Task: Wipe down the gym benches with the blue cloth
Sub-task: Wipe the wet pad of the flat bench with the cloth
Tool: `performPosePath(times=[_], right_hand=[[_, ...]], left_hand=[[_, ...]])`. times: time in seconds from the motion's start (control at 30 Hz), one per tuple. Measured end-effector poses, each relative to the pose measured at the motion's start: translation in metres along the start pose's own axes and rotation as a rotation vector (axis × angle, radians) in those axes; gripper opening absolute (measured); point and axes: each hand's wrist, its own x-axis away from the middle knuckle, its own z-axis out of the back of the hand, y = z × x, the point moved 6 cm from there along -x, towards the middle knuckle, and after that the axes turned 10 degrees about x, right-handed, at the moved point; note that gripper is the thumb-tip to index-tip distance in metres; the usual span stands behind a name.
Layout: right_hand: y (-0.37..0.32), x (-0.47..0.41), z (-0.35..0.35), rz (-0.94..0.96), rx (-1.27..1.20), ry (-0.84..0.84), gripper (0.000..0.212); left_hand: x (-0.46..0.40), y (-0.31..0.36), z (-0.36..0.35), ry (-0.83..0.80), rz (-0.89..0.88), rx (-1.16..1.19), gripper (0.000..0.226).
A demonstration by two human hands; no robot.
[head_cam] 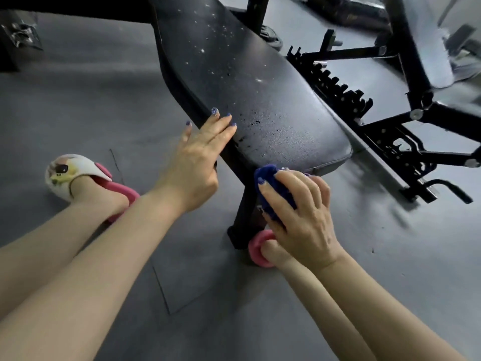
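While droplets fleck the black bench pad, grey gym floor surrounds.

The left hand rests on the bench pad's left edge; the right hand holds the cloth at its near end, above the floor.

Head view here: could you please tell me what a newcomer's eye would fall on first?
Most striking is the black bench pad running through the middle, speckled with droplets. At its near end the right hand grips a bunched blue cloth, while the left hand rests with straight fingers on the pad's left edge. Bright pink slippers show on the grey floor, one at far left.
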Motion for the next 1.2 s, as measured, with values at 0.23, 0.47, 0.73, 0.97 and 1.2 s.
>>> performPosePath(times=[0.23, 0.47, 0.73, 0.97, 1.2], right_hand=[[-0.014, -0.028, -0.005, 0.225, 0.000, -0.042, 0.025], [-0.030, -0.032, 0.000, 0.282, 0.118, -0.147, 0.029], [-0.037, -0.058, -0.007, 0.329, 0.088, -0.287, 0.024], [-0.023, -0.046, -0.001, 0.362, 0.023, -0.346, 0.025], [-0.053, -0.087, -0.032, 0.312, 0.140, -0.295, 0.013]], left_hand=[[-0.015, -0.021, 0.017, -0.216, -0.082, -0.091, 0.087], [-0.017, -0.007, 0.027, -0.431, 0.000, -0.218, 0.092], [-0.028, -0.004, 0.037, -0.620, -0.035, -0.369, 0.093], [-0.046, -0.034, 0.050, -0.580, -0.264, -0.396, 0.089], [-0.076, -0.072, 0.050, -0.519, -0.415, -0.361, 0.085]])
